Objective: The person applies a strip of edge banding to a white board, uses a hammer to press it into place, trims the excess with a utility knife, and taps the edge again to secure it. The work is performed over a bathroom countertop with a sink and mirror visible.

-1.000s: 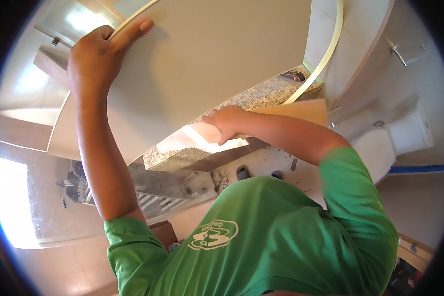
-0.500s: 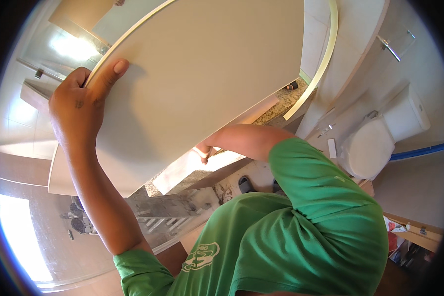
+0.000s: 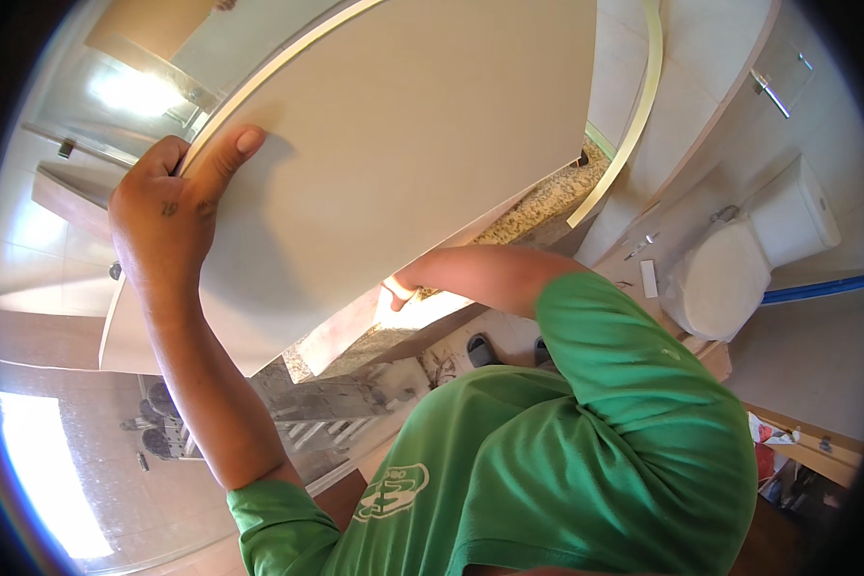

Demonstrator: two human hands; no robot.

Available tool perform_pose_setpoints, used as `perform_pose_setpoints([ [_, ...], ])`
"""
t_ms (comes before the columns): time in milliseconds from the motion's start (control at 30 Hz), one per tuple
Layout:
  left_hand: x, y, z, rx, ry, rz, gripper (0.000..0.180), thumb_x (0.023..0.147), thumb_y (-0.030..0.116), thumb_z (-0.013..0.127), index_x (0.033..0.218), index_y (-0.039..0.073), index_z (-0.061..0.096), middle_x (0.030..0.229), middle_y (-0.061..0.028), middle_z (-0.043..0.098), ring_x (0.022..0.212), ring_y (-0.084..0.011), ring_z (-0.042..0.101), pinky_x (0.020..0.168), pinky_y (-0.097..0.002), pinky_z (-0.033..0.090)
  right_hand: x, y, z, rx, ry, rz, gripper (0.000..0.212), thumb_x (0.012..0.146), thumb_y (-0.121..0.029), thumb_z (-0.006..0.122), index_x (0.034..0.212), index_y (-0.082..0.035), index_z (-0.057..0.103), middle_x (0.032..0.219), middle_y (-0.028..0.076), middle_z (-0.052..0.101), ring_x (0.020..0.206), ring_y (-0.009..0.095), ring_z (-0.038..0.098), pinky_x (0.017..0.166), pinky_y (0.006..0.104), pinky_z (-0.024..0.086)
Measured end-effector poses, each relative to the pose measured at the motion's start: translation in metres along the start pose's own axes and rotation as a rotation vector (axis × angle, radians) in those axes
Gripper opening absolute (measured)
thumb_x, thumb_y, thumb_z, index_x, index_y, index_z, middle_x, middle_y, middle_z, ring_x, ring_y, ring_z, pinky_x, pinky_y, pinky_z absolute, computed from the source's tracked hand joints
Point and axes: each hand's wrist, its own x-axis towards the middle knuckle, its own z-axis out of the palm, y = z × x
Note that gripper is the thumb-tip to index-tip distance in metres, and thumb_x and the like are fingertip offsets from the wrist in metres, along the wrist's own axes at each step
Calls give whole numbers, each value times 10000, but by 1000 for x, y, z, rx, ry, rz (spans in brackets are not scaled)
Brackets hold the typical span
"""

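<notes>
One large panel (image 3: 403,125), pale grey-beige, pale-rimmed along its curved upper-left edge; spans the upper middle of the frame, slanted, its lower edge running from lower left up to the right.

Risks, as judged. Item: slip or swing of the panel, the visible hold being a single one high on one edge of a broad sheet. Item: pinched fingers, should the lower edge drop toward the stone counter (image 3: 543,204). Item: a scraped or chipped lower edge, from dragging over that hard stone; contact between the two cannot be told. Item: a snag on the loose yellowish strip (image 3: 640,113), which curves down near the panel's right side.

Position to the hands. Left hand (image 3: 166,216), left of centre: clamped on the panel's upper-left edge, thumb flat on the near face, fingers curled out of view behind. Right hand (image 3: 399,288), near the middle of the frame: at the panel's lower edge, partly hidden by it; whether it grips or merely rests cannot be told. Hands well apart, the panel's lower left portion between them.

Surroundings: two dark sandals (image 3: 481,350), below centre; one white toilet (image 3: 715,278), right; one blue pipe (image 3: 814,290), beside it.
</notes>
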Motion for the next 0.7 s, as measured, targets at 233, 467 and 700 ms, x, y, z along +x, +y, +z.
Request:
perform_pose_setpoints([
  [233, -5, -9, -9, -17, -4, -25, 801, 705, 725, 844, 582, 44, 440, 532, -17, 343, 547, -152, 321, 504, -342, 310, -129, -4, -37, 1338, 283, 95, 746, 828, -339, 817, 1465, -73, 536, 1380, 124, 634, 1261, 252, 629, 1083, 425, 482],
  [467, 5, -33, 6, -252, -157, -34, 786, 713, 726, 837, 581, 31, 494, 535, -7, 424, 540, -130, 409, 512, -330, 372, -236, -17, -70, 2156, 616, -316, 692, 906, -382, 809, 1458, -74, 526, 1436, 71, 611, 1354, 222, 562, 1142, 407, 446],
  [700, -12, -58, 62, -196, -433, -102, 822, 752, 807, 752, 695, -10, 683, 591, -67, 566, 580, -170, 551, 593, -369, 495, -300, -64, -52, 2122, 615, -40, 617, 963, -336, 749, 1457, -50, 516, 1412, 101, 626, 1319, 247, 591, 1115, 424, 473],
])
